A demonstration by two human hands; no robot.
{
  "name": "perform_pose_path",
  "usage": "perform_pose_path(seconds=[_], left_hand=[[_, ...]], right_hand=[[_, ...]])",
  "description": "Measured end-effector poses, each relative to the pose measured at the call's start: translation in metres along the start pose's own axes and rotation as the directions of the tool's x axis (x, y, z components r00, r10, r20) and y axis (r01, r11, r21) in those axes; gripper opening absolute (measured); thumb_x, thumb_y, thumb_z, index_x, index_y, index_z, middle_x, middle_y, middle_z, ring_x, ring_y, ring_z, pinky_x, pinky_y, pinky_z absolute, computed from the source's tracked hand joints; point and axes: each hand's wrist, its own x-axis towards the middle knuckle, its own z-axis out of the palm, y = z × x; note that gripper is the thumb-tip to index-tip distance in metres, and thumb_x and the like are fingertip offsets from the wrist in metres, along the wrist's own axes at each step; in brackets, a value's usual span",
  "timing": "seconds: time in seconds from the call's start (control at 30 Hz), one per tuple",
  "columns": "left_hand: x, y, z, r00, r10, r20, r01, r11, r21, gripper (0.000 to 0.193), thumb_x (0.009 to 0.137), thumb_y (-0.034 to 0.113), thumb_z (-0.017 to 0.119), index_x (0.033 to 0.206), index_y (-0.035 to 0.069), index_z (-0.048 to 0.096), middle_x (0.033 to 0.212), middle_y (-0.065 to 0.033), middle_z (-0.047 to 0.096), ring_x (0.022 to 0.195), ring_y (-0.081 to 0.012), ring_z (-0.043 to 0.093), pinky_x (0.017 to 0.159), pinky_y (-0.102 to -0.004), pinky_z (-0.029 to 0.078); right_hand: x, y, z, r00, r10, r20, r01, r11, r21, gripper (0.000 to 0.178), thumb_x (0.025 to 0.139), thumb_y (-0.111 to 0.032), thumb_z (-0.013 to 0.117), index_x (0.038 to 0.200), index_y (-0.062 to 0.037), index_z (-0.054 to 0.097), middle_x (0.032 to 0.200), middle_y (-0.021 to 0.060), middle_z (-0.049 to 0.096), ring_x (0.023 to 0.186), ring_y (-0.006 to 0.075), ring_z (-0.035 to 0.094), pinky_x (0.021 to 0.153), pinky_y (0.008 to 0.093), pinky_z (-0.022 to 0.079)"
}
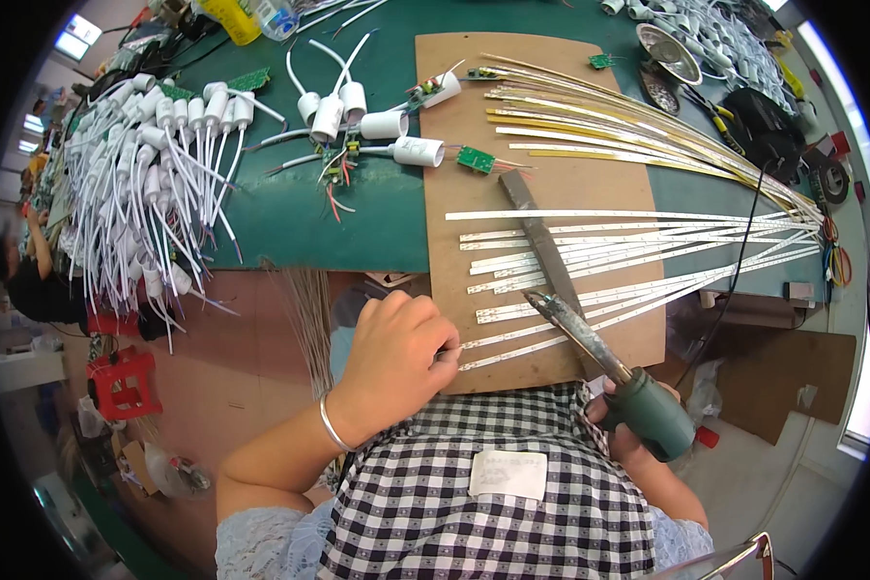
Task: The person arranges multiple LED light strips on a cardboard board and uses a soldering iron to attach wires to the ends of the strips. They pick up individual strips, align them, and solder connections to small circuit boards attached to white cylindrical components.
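My left hand (pixel 394 353) is closed, its thumb and fingers curled together at the left ends of the lowest LED strips (pixel 541 332). What lies between those fingertips is hidden. In my right hand (pixel 638 447) is a soldering iron (pixel 652 411) with a thick green handle, its dark tip pointing up and left over the white strips. The handle covers part of that hand. Beneath the strips, a flat dark metal bar (pixel 543 242) crosses a brown board (pixel 445 193). The strips fan out leftward from a bunch at the right.
White lamp sockets with wires (pixel 164 164) are heaped at the left of the green table (pixel 338 237). Loose sockets (pixel 385 125) and a small green circuit board (pixel 476 159) lie near the board. Yellowish strips (pixel 570 124) spread beyond. A black cable (pixel 744 246) hangs at right.
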Motion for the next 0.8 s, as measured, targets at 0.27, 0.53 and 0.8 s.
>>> perform_pose_path(seconds=[0.27,0.53,0.8], left_hand=[[0.059,0.002,-0.048,0.989,0.150,0.013,-0.151,0.980,0.134,0.009,0.076,0.018,0.072,0.081,0.013,0.067,0.084,-0.0039,0.059,0.085,-0.0251,0.054,0.078,-0.0389,0.038],[0.176,-0.045,-0.029,0.908,0.414,0.066,-0.415,0.864,0.285,0.017,0.078,0.012,0.068,0.095,0.012,0.066,0.094,-0.0041,0.064,0.101,-0.0241,0.057,0.093,-0.0393,0.037],[0.181,-0.043,-0.019,0.919,0.361,0.159,-0.391,0.882,0.261,0.016,0.079,0.009,0.065,0.095,0.012,0.067,0.093,-0.0030,0.065,0.096,-0.0223,0.060,0.093,-0.0378,0.037]], right_hand=[[-0.001,0.005,-0.011,0.990,0.072,-0.119,-0.071,0.997,0.015,0.050,0.094,-0.048,0.059,0.078,-0.0014,0.065,0.072,0.0054,0.067,0.064,0.0138,0.064,0.061,0.0265,0.052],[0.001,0.006,-0.014,0.989,0.037,-0.143,-0.023,0.995,0.098,0.046,0.091,-0.046,0.063,0.081,-0.0011,0.065,0.072,0.0053,0.067,0.064,0.0135,0.064,0.060,0.0259,0.051],[-0.003,0.015,-0.013,0.985,0.027,-0.173,-0.012,0.996,0.083,0.048,0.092,-0.047,0.062,0.089,0.0001,0.064,0.072,0.0053,0.067,0.064,0.0144,0.065,0.060,0.0261,0.052]])
